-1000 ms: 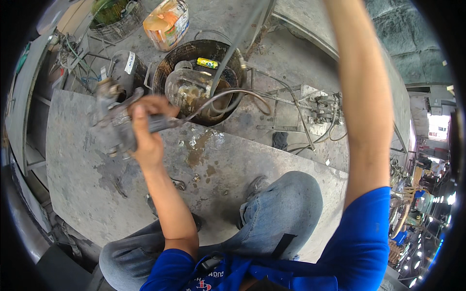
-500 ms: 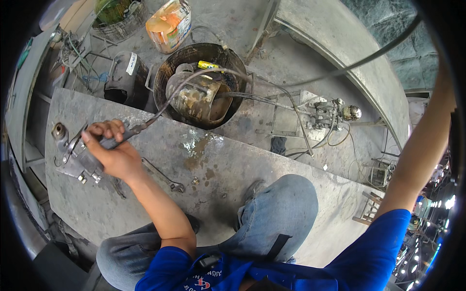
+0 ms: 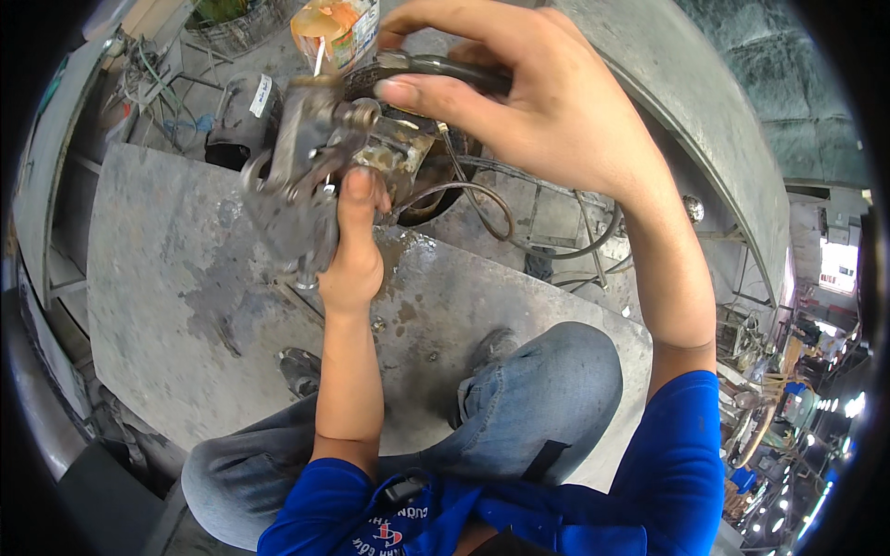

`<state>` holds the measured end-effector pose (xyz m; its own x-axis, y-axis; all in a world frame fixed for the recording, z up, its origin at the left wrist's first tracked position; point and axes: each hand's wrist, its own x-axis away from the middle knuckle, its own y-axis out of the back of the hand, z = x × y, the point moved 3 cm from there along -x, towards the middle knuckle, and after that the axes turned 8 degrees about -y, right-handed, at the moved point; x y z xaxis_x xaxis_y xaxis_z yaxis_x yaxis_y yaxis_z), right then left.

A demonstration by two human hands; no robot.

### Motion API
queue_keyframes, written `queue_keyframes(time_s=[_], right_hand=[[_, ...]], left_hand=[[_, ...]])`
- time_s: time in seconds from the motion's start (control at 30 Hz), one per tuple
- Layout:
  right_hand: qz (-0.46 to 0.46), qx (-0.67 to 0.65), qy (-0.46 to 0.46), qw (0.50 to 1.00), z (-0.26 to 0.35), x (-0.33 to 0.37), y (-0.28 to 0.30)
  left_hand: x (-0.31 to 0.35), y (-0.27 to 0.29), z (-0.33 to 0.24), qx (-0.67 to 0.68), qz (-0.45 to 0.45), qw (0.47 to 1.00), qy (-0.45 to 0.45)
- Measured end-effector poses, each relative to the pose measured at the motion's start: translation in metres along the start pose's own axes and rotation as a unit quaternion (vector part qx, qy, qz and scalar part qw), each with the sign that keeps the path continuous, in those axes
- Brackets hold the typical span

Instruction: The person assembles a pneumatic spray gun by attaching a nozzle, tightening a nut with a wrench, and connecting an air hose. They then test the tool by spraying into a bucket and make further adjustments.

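My left hand [image 3: 357, 246] grips a grey, greasy metal mechanism [image 3: 301, 185] with bolts and round fittings, its thumb pressed on the side. The mechanism is raised off the metal tabletop [image 3: 148, 296] and blurred by motion. Above and right of it, my right hand [image 3: 556, 102] is closed around a black, rod-like hose end [image 3: 454, 69]. That hose end points left toward the top of the mechanism; whether they touch I cannot tell. From there a dark hose [image 3: 501, 218] loops down and away to the right. Part of a wrench [image 3: 301, 301] lies behind my left wrist.
Past the table's far edge stands a dark basin, mostly hidden, with a rusty metal piece [image 3: 394, 153] in it. A cut-open dark canister [image 3: 246, 120] and an orange-and-white container [image 3: 334, 32] stand nearby. A long grey bench [image 3: 723, 139] runs along the right.
My left hand has let go of the hose and lifted the mechanism off the table, up and right. My right hand has come in from the right and now holds the hose end.
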<state>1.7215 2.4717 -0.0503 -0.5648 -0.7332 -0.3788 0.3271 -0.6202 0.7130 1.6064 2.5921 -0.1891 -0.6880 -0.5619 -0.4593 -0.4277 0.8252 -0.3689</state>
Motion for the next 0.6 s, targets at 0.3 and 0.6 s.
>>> queue_keyframes(time_s=[0.3,0.6], right_hand=[[-0.019,0.065,-0.108,0.992,-0.034,0.056,0.045],[-0.151,0.03,-0.227,0.962,-0.056,0.121,0.082]], left_hand=[[0.001,-0.043,0.018,-0.028,0.102,0.994,0.003],[-0.01,-0.104,0.046,0.03,0.224,0.974,-0.029]])
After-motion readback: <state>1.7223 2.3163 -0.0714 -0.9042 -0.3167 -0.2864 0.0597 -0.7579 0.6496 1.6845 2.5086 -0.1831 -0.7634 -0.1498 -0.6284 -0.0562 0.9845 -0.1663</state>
